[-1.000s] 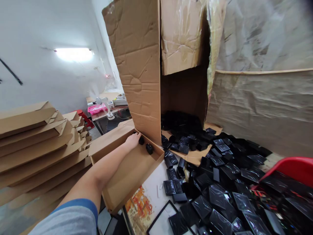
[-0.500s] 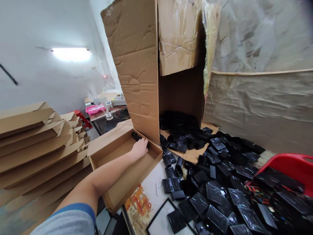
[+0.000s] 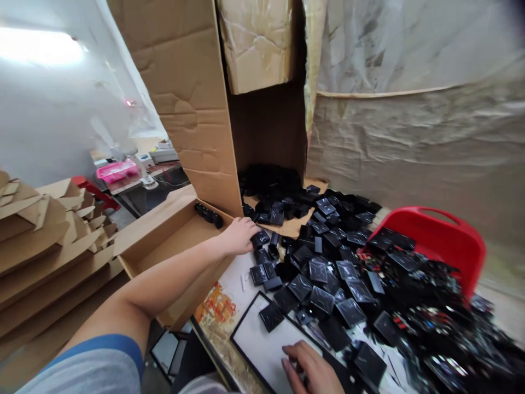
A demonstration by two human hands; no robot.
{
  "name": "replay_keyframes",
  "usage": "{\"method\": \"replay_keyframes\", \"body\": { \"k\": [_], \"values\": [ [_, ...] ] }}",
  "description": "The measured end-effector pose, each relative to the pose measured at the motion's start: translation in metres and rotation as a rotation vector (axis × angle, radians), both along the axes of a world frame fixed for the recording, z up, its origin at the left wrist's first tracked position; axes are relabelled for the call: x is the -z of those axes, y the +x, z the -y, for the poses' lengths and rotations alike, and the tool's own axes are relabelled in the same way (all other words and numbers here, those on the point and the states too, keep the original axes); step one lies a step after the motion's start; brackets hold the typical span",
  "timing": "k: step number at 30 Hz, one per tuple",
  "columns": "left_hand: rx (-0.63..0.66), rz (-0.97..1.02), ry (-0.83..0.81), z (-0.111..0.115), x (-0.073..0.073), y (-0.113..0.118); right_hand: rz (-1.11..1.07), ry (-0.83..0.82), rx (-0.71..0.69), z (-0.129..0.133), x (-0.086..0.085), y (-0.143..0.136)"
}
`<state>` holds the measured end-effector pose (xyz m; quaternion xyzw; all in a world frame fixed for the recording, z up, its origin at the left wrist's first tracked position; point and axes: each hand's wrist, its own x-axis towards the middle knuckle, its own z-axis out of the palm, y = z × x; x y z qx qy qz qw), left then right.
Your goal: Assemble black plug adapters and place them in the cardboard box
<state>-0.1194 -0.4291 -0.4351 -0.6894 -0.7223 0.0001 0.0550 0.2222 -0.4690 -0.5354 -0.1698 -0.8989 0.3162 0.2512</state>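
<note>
My left hand (image 3: 241,235) reaches over the right side of a shallow cardboard box (image 3: 153,245), its fingertips at a black item (image 3: 260,238) on the edge of a large pile. Whether the fingers grip it cannot be made out. Several small black pieces (image 3: 208,214) lie in a row at the far end of the box. My right hand (image 3: 309,368) is low in the view over a black-framed white panel (image 3: 266,350), fingers spread and slightly curled, nothing visible in them. Flat black wrapped packets (image 3: 322,300) cover the table beyond it.
A tall open carton (image 3: 197,109) stands behind the shallow box, with more black items inside. A red plastic basket (image 3: 459,246) at the right has a dark heap before it. Folded cardboard trays (image 3: 36,246) are stacked at the left. A pink tray (image 3: 118,171) sits on a farther table.
My left hand has moved right, out of the cardboard box to the black pile. More black pieces show in the box. My right hand has come into view, and the camera has turned right.
</note>
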Motion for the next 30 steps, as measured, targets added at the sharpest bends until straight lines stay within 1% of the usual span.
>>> {"method": "replay_keyframes", "body": {
  "k": [2, 4, 5, 7, 9, 11, 13, 14, 15, 16, 18, 20, 22, 24, 26, 28, 30],
  "values": [
    [0.105, -0.01, -0.041, -0.008, 0.007, 0.015, 0.013, 0.02, 0.031, -0.004, -0.023, 0.003],
    [0.144, -0.025, -0.049, -0.015, 0.012, 0.021, 0.039, 0.041, 0.09, -0.01, -0.042, 0.01],
    [0.149, -0.032, -0.042, -0.018, 0.012, 0.022, 0.053, 0.046, 0.127, -0.014, -0.048, 0.016],
    [0.148, -0.04, -0.011, -0.023, 0.008, 0.021, 0.076, 0.044, 0.223, -0.027, -0.054, 0.033],
    [0.132, -0.038, 0.044, -0.022, -0.002, 0.018, 0.092, 0.03, 0.355, -0.041, -0.055, 0.057],
    [0.087, 0.018, 0.094, -0.013, -0.014, 0.02, 0.118, 0.012, 0.503, -0.055, -0.053, 0.081],
    [-0.083, 0.28, 0.131, 0.007, -0.023, 0.029, 0.172, -0.023, 0.626, -0.065, -0.051, 0.101],
    [-0.15, 0.395, 0.112, 0.02, -0.024, 0.037, 0.205, -0.048, 0.664, -0.068, -0.05, 0.108],
    [-0.192, 0.474, 0.082, 0.035, -0.023, 0.045, 0.241, -0.078, 0.687, -0.071, -0.05, 0.113],
    [-0.226, 0.523, 0.053, 0.051, -0.02, 0.054, 0.274, -0.109, 0.691, -0.071, -0.049, 0.116],
    [-0.272, 0.57, 0.037, 0.084, -0.007, 0.069, 0.331, -0.156, 0.665, -0.071, -0.05, 0.117],
    [-0.225, 0.571, 0.049, 0.113, 0.013, 0.075, 0.394, -0.184, 0.597, -0.068, -0.05, 0.113],
    [-0.149, 0.53, 0.047, 0.135, 0.032, 0.07, 0.462, -0.202, 0.521, -0.067, -0.05, 0.107],
    [-0.107, 0.478, 0.05, 0.15, 0.046, 0.056, 0.515, -0.233, 0.477, -0.066, -0.05, 0.101],
    [-0.099, 0.441, 0.059, 0.16, 0.055, 0.039, 0.525, -0.265, 0.481, -0.066, -0.051, 0.097],
    [-0.127, 0.43, 0.055, 0.166, 0.057, 0.026, 0.476, -0.302, 0.493, -0.067, -0.055, 0.096],
    [-0.209, 0.437, 0.051, 0.168, 0.055, 0.022, 0.389, -0.345, 0.465, -0.069, -0.061, 0.097]
  ]
}}
